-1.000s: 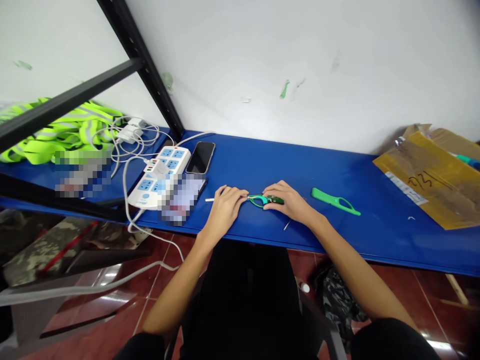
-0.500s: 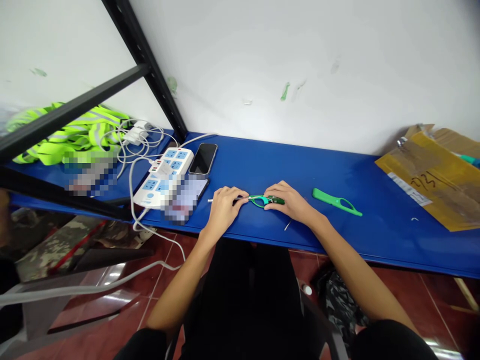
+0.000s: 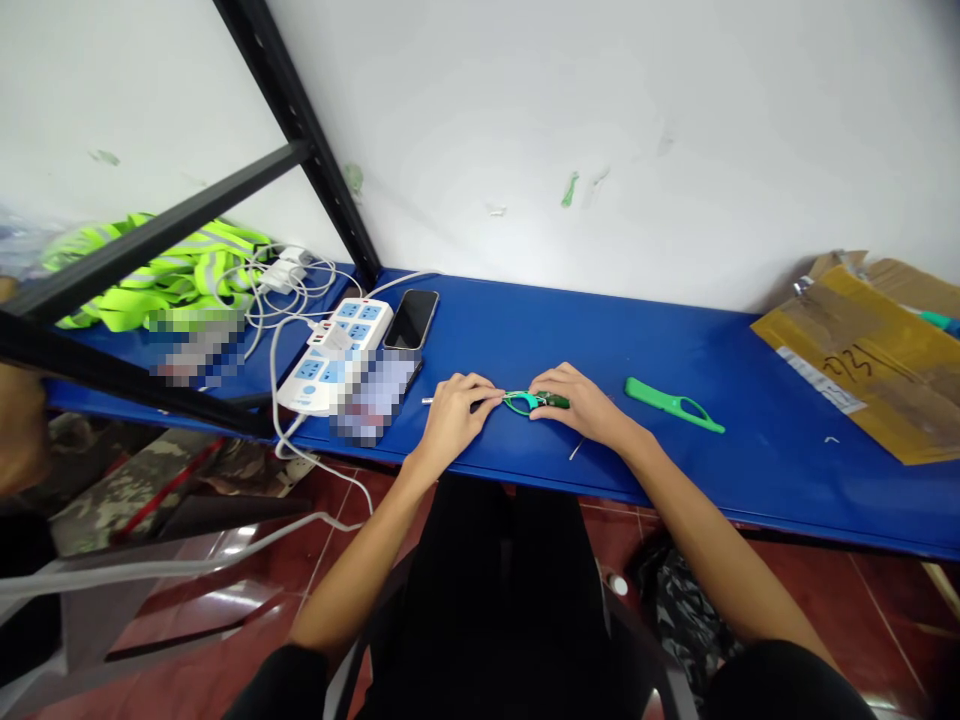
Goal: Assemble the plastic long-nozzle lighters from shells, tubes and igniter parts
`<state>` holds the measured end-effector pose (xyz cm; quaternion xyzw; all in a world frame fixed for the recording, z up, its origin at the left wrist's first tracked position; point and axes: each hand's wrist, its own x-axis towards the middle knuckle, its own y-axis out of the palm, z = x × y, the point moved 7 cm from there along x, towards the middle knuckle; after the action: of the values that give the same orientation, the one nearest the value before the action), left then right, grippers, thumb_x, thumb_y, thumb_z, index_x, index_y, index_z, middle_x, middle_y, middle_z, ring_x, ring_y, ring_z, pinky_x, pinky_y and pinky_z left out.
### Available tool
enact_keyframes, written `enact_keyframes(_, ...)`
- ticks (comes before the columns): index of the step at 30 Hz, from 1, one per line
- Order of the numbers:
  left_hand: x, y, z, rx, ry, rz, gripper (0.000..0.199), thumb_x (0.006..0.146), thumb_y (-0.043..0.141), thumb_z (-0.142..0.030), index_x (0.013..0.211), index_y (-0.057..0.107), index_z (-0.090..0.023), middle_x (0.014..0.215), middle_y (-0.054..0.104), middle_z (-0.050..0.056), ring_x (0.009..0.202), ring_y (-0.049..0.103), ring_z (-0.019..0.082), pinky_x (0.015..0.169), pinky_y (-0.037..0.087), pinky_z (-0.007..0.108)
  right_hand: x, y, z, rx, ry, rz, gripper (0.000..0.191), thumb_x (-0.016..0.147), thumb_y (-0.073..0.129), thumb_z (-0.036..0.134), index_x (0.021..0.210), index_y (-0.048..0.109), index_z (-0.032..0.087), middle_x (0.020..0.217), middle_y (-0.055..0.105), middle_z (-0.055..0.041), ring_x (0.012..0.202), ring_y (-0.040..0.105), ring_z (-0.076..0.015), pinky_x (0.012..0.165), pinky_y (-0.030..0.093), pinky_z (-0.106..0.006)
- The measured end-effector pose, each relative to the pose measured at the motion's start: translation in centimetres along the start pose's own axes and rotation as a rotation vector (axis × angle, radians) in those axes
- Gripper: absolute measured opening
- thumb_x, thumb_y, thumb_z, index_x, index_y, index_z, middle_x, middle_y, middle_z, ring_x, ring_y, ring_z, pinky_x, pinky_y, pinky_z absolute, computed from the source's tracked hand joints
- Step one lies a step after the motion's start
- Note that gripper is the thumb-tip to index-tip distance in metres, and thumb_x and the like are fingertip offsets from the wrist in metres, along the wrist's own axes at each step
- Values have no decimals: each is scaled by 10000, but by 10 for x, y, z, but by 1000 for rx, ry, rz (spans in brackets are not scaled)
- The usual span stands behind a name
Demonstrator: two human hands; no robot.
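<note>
My left hand (image 3: 459, 412) is closed in a pinch around a slim dark rod with a silvery end (image 3: 427, 401), which sticks out to the left. Its fingertips meet the left side of a green looped plastic piece (image 3: 517, 408) on the blue table. My right hand (image 3: 574, 400) grips that piece from the other side, with a dark green part (image 3: 553, 400) showing by its fingers. What lies under the fingers is hidden. A thin pale stick (image 3: 576, 450) lies below my right hand. Farther right rests a separate green plastic handle with an oval loop (image 3: 675, 403).
On the left of the blue table (image 3: 525, 320) are a white power strip (image 3: 307, 400), a dark phone (image 3: 411, 320), a blurred phone and tangled white cables. A torn cardboard box (image 3: 862, 360) stands at right. A black metal frame (image 3: 300, 130) rises left; a co-worker's arm (image 3: 21, 430) shows there.
The view has shifted slightly, and more of the co-worker's arm shows at the left edge. My left hand has moved slightly right; the rod's silvery end sticks out less.
</note>
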<state>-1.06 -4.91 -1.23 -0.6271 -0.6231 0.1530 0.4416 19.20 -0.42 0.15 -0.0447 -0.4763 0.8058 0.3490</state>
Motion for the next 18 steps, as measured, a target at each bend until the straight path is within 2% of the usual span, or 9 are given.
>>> enact_keyframes(7,0,-9,1,52,48,43,181,1084,697,-316,1146,866,-303,1145,823,32,986,687,217,919,516,402,0,0,1,-21,-12,3,265,1034,757,468,1157,805,238,1207,780,-108,1070,640,-282,1018,530,-454)
enact_keyframes(18,3,-6,3,43,28,69,171,1079,704,-306,1137,864,-302,1142,828,27,991,695,223,924,528,410,1,0,4,-15,-11,2,297,1065,697,503,1166,787,239,1219,766,-123,1091,640,-298,1030,526,-480)
